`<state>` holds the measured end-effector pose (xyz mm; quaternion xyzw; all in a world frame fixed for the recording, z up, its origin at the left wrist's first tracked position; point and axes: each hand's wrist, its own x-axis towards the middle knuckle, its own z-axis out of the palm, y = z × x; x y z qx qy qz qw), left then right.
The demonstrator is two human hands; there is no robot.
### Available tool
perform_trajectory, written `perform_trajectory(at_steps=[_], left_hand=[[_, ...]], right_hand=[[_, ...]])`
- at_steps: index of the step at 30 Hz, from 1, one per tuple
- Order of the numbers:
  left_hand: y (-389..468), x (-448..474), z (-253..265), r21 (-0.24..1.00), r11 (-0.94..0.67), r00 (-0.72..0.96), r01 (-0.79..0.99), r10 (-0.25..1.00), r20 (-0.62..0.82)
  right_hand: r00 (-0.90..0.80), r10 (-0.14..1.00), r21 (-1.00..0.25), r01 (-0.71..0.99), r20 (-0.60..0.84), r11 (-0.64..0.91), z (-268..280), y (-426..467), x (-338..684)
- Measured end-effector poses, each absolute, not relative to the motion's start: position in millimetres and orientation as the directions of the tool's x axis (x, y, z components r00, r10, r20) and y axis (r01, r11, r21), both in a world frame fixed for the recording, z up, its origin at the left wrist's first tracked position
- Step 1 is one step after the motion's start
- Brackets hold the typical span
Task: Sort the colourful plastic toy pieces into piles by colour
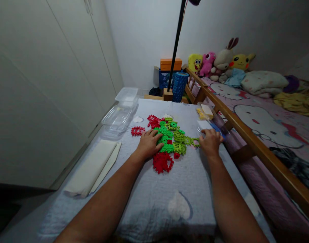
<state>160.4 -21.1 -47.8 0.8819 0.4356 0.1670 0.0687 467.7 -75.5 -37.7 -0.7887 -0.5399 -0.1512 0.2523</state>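
Hands flat on pile of green and red plastic pieces [169,141], left hand [148,144] at 9 o'clock with fingers spread open, right hand [210,141] at 3 o'clock, fingers open, touching green piece [193,141], gripping nothing, grey quilt [169,189] under all.

The room is dim, lit softly from above and ahead, so the back wall [144,37] reads brightest. Beyond the fingers [154,134] of the left hand the green pieces [171,138] glow saturated, with no glare. Behind the fingers, toward the camera, the forearms darken and the quilt [154,202] falls into shadow. Wide-angle distortion bends the cupboard doors [43,84] and bed rail [258,145] at the edges. Fine detail is soft and slightly noisy throughout.
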Motion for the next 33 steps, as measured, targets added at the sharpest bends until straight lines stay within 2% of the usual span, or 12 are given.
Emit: perform_trajectory(at_steps=[6, 9, 14, 19, 21, 24, 26, 29, 33], left_hand=[[-18, 161, -42, 0.26, -0.618, 0.576, 0.742, 0.786, 0.222], [-21, 161, -37, 0.247, -0.576, 0.532, 0.78, 0.817, 0.224], [-22, 157, -31, 0.26, -0.47, 0.43, 0.844, 0.881, 0.196], [-19, 154, -31, 0.336, -0.374, 0.309, 0.864, 0.923, 0.23], [-19, 153, -32, 0.366, -0.318, 0.238, 0.875, 0.939, 0.247], [-18, 151, -34, 0.401, -0.23, 0.135, 0.887, 0.958, 0.253], [-17, 149, -36, 0.435, -0.212, 0.108, 0.875, 0.962, 0.253], [-15, 147, -40, 0.475, -0.298, 0.171, 0.828, 0.941, 0.294], [-15, 148, -44, 0.433, -0.425, 0.244, 0.795, 0.877, 0.413]], right_hand=[[0.168, 0.834, -0.208, 0.976, 0.525, -0.066, -38, -73, 427], [0.13, 0.831, -0.225, 0.974, 0.542, -0.006, -37, -74, 422], [0.246, 0.743, -0.282, 0.956, 0.622, -0.08, -37, -75, 435], [0.376, 0.686, -0.346, 0.919, 0.623, -0.189, -41, -73, 458], [0.336, 0.726, -0.353, 0.926, 0.6, -0.137, -41, -73, 463], [0.147, 0.839, -0.331, 0.943, 0.524, 0.041, -41, -74, 462], [0.051, 0.891, -0.305, 0.947, 0.451, 0.1, -42, -75, 457], [0.014, 0.938, -0.26, 0.962, 0.346, 0.081, -44, -76, 450], [0.007, 0.955, -0.228, 0.971, 0.298, 0.065, -44, -76, 446]])
